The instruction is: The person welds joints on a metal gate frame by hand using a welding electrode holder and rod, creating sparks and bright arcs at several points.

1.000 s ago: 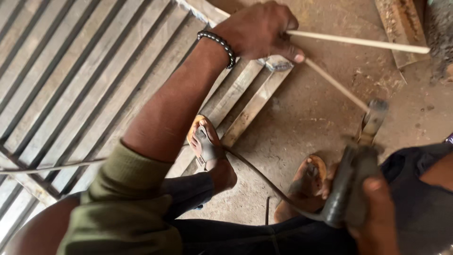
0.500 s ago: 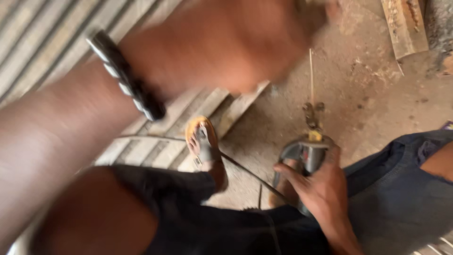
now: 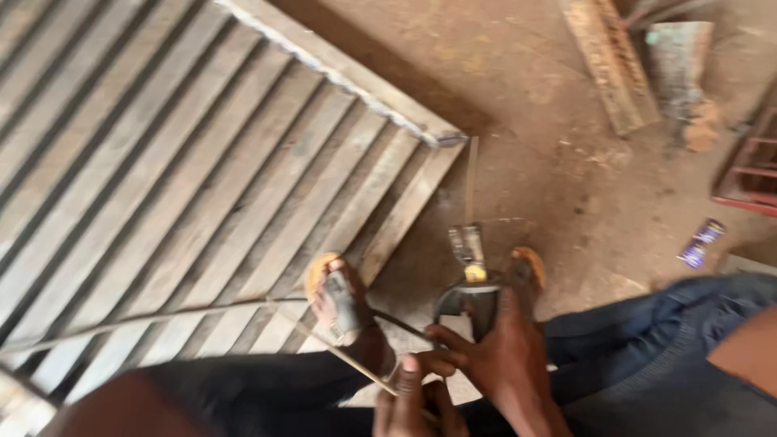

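At six o'clock, the right hand (image 3: 494, 368) gripped an electrode holder (image 3: 468, 275) whose rod (image 3: 471, 178) pointed toward twelve, while the left hand (image 3: 409, 405) pinched a thin welding rod (image 3: 340, 352) beside the metal grille (image 3: 202, 178).

A slatted metal gate (image 3: 186, 162) lies on the dirt floor (image 3: 558, 170) at the left. Far right lie a rusty bar (image 3: 603, 65) and a red frame (image 3: 749, 162); a small purple wrapper (image 3: 700, 243) lies nearer.
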